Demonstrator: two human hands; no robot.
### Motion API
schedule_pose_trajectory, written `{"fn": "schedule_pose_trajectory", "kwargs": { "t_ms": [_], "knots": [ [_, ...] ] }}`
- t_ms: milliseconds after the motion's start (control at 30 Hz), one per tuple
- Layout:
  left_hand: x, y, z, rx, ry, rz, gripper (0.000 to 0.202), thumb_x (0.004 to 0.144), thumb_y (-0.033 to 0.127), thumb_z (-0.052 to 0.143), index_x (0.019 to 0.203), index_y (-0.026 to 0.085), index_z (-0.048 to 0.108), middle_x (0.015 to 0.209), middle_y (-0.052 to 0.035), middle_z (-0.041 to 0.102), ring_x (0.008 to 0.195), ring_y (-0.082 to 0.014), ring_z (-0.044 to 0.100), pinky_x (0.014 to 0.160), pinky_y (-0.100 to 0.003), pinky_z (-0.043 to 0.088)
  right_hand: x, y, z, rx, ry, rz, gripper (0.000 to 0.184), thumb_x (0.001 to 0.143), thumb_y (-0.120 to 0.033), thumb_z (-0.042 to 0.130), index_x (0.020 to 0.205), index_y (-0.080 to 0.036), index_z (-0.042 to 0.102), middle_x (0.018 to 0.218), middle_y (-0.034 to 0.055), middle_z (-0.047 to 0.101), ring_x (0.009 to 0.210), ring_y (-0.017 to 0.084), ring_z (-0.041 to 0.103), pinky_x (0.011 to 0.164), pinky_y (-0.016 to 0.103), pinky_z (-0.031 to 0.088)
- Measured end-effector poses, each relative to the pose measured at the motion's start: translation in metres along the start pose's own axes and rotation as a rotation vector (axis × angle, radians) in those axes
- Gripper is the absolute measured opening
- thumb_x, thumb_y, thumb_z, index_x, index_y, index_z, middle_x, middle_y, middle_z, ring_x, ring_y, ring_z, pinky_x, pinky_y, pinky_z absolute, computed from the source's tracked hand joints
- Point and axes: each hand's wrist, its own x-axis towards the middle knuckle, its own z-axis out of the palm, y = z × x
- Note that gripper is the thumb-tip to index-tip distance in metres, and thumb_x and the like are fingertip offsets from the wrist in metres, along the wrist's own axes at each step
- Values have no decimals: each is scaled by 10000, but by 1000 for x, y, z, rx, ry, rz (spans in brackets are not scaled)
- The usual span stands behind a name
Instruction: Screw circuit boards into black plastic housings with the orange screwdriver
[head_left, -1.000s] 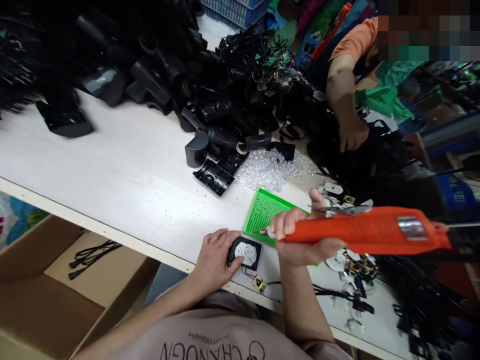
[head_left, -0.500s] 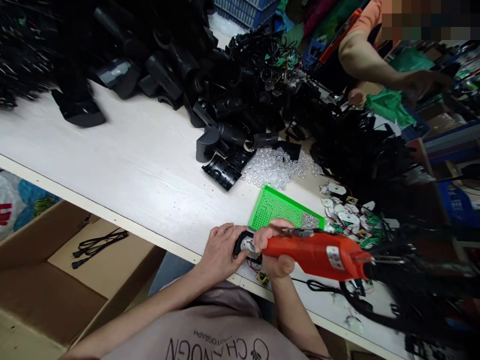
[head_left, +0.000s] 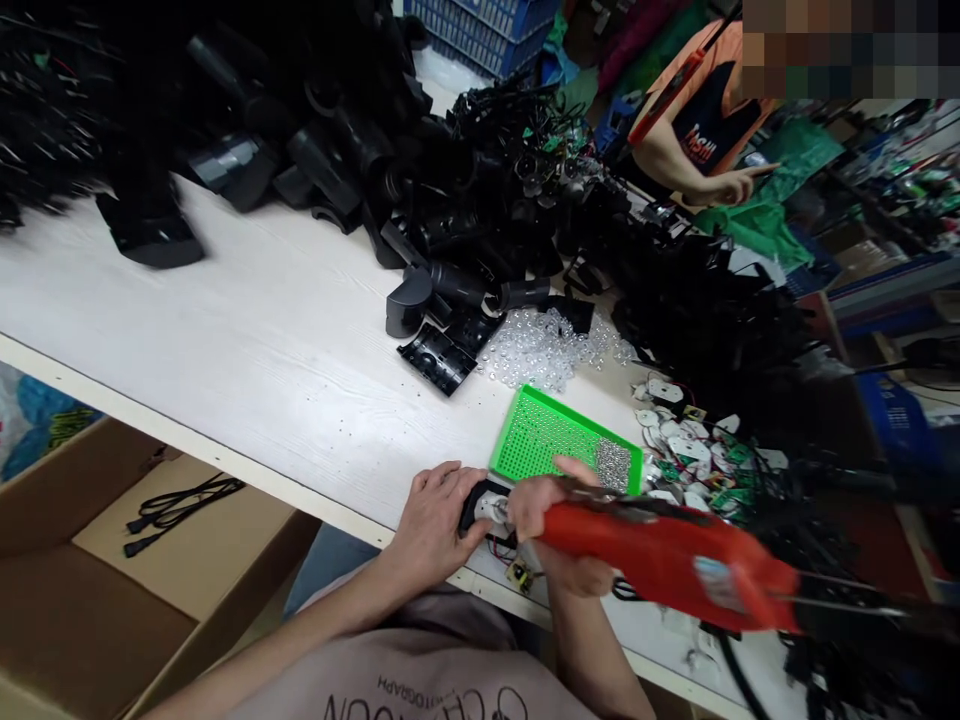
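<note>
Brought the screwdriver (head_left: 675,565) down from over the green tray (head_left: 540,435); its tip now sits on the black part (head_left: 480,505) at the table (head_left: 262,340) edge, so I judge it's seated. My right hand (head_left: 559,530) is wrapped tight round the screwdriver, and my left hand (head_left: 435,515) clamps the black part.

A small black part (head_left: 484,505) with a white middle lies flat. A long red screwdriver (head_left: 667,562) stretches off toward four o'clock, tip on it.

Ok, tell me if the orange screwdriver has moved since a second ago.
Yes: the orange screwdriver came down, tip off the green tray edge onto the black part.
</note>
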Motion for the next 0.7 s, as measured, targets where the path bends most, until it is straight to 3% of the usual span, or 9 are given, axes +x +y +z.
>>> {"fn": "schedule_pose_trajectory", "kwargs": {
  "t_ms": [67,133,233,367,700],
  "knots": [
    [0,-1,-1,8,-2,11,465,872,330,593,1305,243,448,1268,-49,608,1240,-285,444,967,-436,340,18,-6,-1,76,51,-174,610,732,-702,604,1212,-330,552,485,-75,471,360,140,395,426,313,421],
    [0,-2,-1,20,2,20,477,879,350,594,1316,236,441,1283,-50,603,1244,-290,442,966,-438,339,40,-2,-4,89,95,-250,600,698,-699,630,1158,-319,570,498,-78,477,356,127,388,402,286,401],
    [0,-4,0,28,5,23,498,875,350,598,1330,228,435,1295,-61,600,1246,-297,445,963,-442,345,66,17,-12,22,124,-164,558,674,-710,610,1010,-266,603,489,-87,429,350,115,372,383,271,394],
    [1,-5,1,26,6,26,505,870,344,600,1334,228,439,1281,-64,609,1231,-297,461,959,-444,353,74,37,-19,-2,117,-137,529,685,-717,573,905,-236,592,499,-90,408,359,103,376,384,257,390],
    [1,-5,0,23,0,19,507,863,345,607,1332,230,455,1284,-67,608,1239,-302,455,971,-450,357,72,46,-16,0,89,-108,536,641,-685,646,929,-243,547,476,-96,458,342,113,390,354,249,341]
  ]
}}
